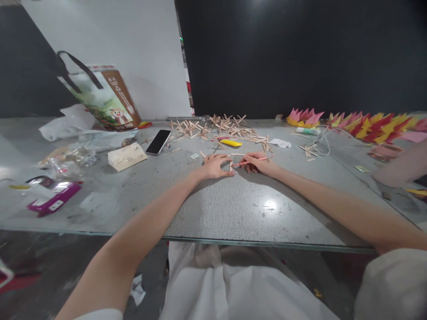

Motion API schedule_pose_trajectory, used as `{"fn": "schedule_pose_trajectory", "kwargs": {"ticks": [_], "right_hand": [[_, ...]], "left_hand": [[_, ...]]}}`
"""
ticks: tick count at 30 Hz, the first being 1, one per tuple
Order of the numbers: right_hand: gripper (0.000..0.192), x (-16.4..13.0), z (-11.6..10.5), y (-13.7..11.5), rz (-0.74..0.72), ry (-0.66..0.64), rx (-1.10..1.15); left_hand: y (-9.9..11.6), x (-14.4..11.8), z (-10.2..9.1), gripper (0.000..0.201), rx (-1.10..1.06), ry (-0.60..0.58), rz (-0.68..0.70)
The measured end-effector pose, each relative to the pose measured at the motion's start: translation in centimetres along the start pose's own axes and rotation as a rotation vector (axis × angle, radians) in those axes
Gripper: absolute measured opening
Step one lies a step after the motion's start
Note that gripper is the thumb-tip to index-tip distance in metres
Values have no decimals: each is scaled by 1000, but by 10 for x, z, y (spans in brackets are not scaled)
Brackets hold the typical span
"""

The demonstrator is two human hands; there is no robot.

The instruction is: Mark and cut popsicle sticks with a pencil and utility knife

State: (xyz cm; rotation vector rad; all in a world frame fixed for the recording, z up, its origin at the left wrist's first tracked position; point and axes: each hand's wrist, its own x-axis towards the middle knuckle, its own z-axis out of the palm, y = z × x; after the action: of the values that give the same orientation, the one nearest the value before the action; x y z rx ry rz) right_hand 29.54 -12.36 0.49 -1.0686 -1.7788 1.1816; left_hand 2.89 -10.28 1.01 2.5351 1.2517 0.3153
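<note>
My right hand is closed around a red-and-white pencil, its tip pointing left. The tip is at or very near a short wooden stick that stands lengthwise on the table. My left hand pins that stick between thumb and fingers. Just beyond the fingertips lies another wooden stick. Behind my hands is a yellow tool, perhaps a cutter, beside a loose heap of wooden sticks, some joined into star shapes.
A phone, a folded pale paper packet and a printed bag stand or lie to the left, with a purple package nearer. Folded paper pieces, a pink tape roll and a white cable are on the right.
</note>
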Motion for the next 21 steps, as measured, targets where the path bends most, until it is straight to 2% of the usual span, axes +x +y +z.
{"fn": "schedule_pose_trajectory", "kwargs": {"ticks": [9,21], "right_hand": [[35,-3,2,-6,0,2,0],[35,1,-2,4,-16,-23,-1]], "left_hand": [[-1,1,1,94,-15,10,13],[-1,1,2,91,-7,10,7]]}}
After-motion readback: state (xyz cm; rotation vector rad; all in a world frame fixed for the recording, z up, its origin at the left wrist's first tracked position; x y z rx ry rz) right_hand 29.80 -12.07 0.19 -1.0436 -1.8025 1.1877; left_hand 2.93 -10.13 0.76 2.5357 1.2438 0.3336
